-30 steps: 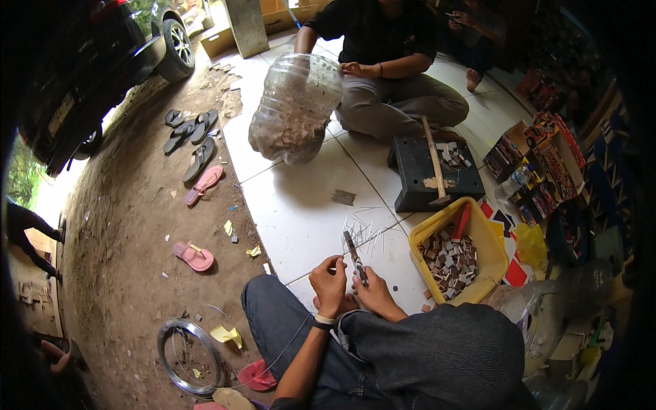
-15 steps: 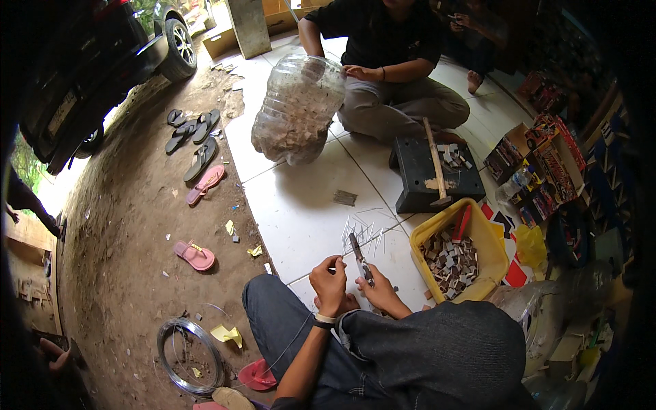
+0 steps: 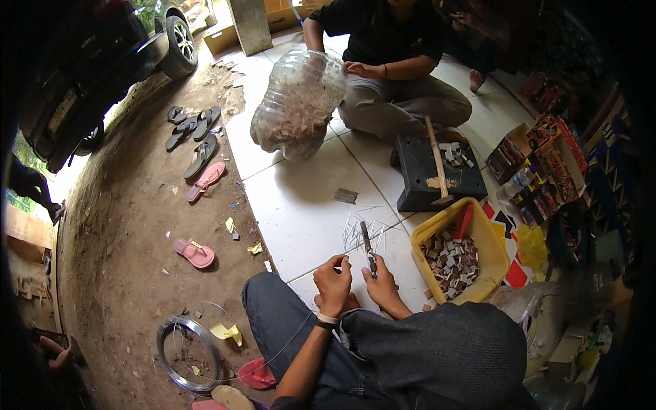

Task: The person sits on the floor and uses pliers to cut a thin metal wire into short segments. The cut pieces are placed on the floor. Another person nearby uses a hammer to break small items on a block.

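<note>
Thumb and fingertips of my left hand (image 3: 333, 283) are pinched on a thin wire. The wire trails down over my knee toward a silvery wire coil (image 3: 189, 355) on the dirt at lower left. Gripped in my right hand (image 3: 383, 285) is a pair of pliers (image 3: 370, 250), its jaws pointing away from me; whether the jaws are closed cannot be made out. Both hands are close together but apart. Just beyond the pliers, cut wire pieces (image 3: 353, 232) lie scattered on the white tiles, with a neat bundle of short wires (image 3: 346, 196) farther off.
At right stands a yellow tub (image 3: 493, 272) of small blocks with a red-handled tool. Behind it, a hammer (image 3: 437, 160) lies across a black stool (image 3: 413, 184). Opposite, a seated person reaches into a large clear plastic bottle (image 3: 290, 113). Sandals (image 3: 195, 253) line the dirt at left.
My right hand has turned the pliers more upright and shifted slightly right, away from my left hand. The other person's bottle has tilted and its pale contents have shifted.
</note>
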Demonstrator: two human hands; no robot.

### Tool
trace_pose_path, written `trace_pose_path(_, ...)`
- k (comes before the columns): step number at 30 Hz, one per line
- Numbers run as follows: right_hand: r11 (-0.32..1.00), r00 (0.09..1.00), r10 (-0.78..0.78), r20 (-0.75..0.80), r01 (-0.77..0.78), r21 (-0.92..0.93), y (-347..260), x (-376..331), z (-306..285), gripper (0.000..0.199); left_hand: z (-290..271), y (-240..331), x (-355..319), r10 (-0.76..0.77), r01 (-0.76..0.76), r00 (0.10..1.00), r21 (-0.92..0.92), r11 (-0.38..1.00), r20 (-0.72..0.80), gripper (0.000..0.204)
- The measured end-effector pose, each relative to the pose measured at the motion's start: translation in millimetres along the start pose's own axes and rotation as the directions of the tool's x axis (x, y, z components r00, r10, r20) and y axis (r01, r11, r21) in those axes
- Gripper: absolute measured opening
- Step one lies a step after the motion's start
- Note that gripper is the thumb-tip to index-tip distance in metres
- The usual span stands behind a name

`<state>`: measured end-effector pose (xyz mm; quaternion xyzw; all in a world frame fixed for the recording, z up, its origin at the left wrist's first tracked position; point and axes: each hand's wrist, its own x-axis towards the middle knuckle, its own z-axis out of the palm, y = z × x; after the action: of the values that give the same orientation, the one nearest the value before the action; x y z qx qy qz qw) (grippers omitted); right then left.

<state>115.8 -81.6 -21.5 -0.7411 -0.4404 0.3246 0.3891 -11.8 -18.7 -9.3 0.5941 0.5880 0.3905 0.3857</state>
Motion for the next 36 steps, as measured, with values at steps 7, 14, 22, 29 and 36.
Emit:
trace_pose_path(7,0.996,0.987,-0.041,0.153,0.027,0.090,7.5,-7.1,5.4,0.054,-0.5,-1.7,-0.3,0.018,-0.022,0.998,-0.064,0.998,-0.067,0.019)
trace_pose_path(14,0.993,0.981,-0.038,0.190,0.015,0.118,-6.1,-12.2,7.4,0.056,0.1,-2.1,0.6,0.022,-0.032,0.996,-0.118,0.992,-0.085,0.019)
trace_pose_path(22,0.993,0.973,-0.009,0.229,-0.018,0.115,-20.6,-18.5,4.8,0.047,-0.7,-1.7,1.1,0.001,-0.014,0.996,-0.135,0.991,-0.094,0.018)
trace_pose_path(29,0.992,0.973,-0.012,0.232,-0.018,0.128,-20.2,-17.9,5.2,0.046,-1.0,-2.6,2.1,0.014,-0.028,0.996,-0.143,0.989,-0.093,0.018)
trace_pose_path(36,0.994,0.982,-0.060,0.180,0.043,0.096,-21.5,-18.0,6.0,0.046,-1.1,-2.1,1.8,0.019,-0.033,0.995,-0.142,0.989,-0.094,0.019)
